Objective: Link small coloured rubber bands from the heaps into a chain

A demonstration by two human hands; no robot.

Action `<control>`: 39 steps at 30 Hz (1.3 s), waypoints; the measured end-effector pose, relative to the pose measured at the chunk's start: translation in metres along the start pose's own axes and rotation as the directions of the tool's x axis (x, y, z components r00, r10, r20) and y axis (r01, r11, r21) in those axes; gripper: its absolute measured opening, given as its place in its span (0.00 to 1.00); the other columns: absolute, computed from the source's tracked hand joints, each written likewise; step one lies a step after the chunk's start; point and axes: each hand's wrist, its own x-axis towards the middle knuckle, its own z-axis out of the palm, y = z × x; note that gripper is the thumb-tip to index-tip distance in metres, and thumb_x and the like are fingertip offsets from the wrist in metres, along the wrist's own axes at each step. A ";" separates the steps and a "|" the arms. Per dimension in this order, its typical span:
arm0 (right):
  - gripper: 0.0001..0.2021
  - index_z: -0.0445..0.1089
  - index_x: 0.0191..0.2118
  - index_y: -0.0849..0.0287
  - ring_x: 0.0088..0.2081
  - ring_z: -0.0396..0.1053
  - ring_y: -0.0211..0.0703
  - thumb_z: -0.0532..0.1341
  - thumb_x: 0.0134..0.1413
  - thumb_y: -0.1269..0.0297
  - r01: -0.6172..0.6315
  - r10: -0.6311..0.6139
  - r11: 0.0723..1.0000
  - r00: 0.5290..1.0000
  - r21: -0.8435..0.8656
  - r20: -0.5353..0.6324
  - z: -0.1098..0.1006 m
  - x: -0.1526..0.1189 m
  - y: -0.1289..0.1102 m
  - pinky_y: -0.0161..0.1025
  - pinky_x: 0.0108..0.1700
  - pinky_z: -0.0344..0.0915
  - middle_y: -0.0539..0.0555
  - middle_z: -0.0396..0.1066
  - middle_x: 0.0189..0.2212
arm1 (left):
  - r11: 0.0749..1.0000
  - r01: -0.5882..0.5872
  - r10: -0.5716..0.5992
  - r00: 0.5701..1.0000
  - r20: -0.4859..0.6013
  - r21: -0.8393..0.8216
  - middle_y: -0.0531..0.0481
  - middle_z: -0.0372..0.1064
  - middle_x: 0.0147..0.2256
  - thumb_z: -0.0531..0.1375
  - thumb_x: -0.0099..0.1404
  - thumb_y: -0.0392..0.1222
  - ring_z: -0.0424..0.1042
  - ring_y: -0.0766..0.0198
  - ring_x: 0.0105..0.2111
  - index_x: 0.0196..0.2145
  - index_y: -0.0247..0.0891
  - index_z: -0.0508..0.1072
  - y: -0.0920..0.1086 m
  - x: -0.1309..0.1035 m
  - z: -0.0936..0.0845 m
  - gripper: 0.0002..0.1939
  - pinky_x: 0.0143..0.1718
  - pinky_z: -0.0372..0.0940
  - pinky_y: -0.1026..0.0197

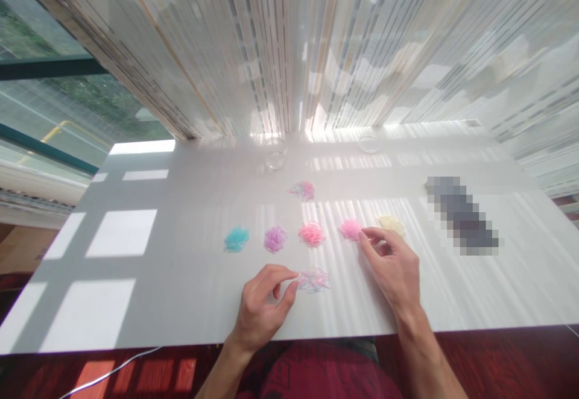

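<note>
My left hand [265,304] is at the near side of the table, thumb and forefinger nearly together at the left edge of a loose pile of mixed-colour rubber bands [315,279]. My right hand [393,263] is pinched at the right edge of the bright pink pile [350,229]. What either pair of fingertips holds is too small to make out. Beside the right hand, partly behind it, lies the pale yellow pile [391,225]. Leftward in the same row are a coral-pink pile [311,234], a purple pile [275,239] and a teal pile [236,239].
A second mixed pile [303,190] lies behind the row. Farther back are a clear round container [275,153] and a clear round piece [368,143]. A blurred dark object [464,215] lies at right on the white table [190,302]. Curtains [289,43] hang at the back edge.
</note>
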 end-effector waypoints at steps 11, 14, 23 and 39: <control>0.11 0.80 0.37 0.55 0.26 0.66 0.40 0.66 0.58 0.53 -0.050 0.050 0.998 0.999 0.023 -0.001 -0.002 -0.002 0.002 0.41 0.34 0.67 0.50 0.75 0.30 | 1.000 0.011 -0.011 1.000 0.011 -0.013 0.52 0.73 0.34 0.63 0.69 0.31 0.64 0.71 0.24 0.43 0.39 0.75 -0.001 -0.001 0.001 0.07 0.30 0.69 0.67; 0.10 0.79 0.38 0.55 0.25 0.65 0.39 0.66 0.59 0.55 -0.015 0.015 0.999 1.000 0.034 -0.015 -0.004 -0.003 -0.001 0.40 0.33 0.67 0.50 0.75 0.30 | 1.000 0.013 -0.012 1.000 0.005 -0.011 0.52 0.74 0.34 0.63 0.69 0.31 0.64 0.71 0.24 0.42 0.40 0.76 -0.001 -0.002 0.001 0.06 0.30 0.69 0.67; 0.03 0.75 0.40 0.54 0.31 0.72 0.39 0.64 0.64 0.69 0.345 -0.421 0.888 0.875 0.303 0.240 0.008 -0.035 -0.054 0.35 0.32 0.68 0.50 0.76 0.30 | 0.990 0.136 -0.137 0.990 -0.023 -0.041 0.50 0.79 0.39 0.63 0.71 0.34 0.64 0.72 0.22 0.52 0.40 0.74 0.000 -0.005 0.003 0.13 0.30 0.71 0.68; 0.03 0.75 0.39 0.55 0.31 0.73 0.39 0.63 0.64 0.69 0.358 -0.472 0.862 0.825 0.358 0.312 0.019 -0.052 -0.058 0.34 0.36 0.73 0.51 0.76 0.31 | 0.986 0.127 -0.131 0.991 -0.026 -0.110 0.49 0.80 0.34 0.65 0.69 0.35 0.75 0.68 0.28 0.37 0.39 0.80 0.008 -0.006 -0.006 0.03 0.25 0.68 0.69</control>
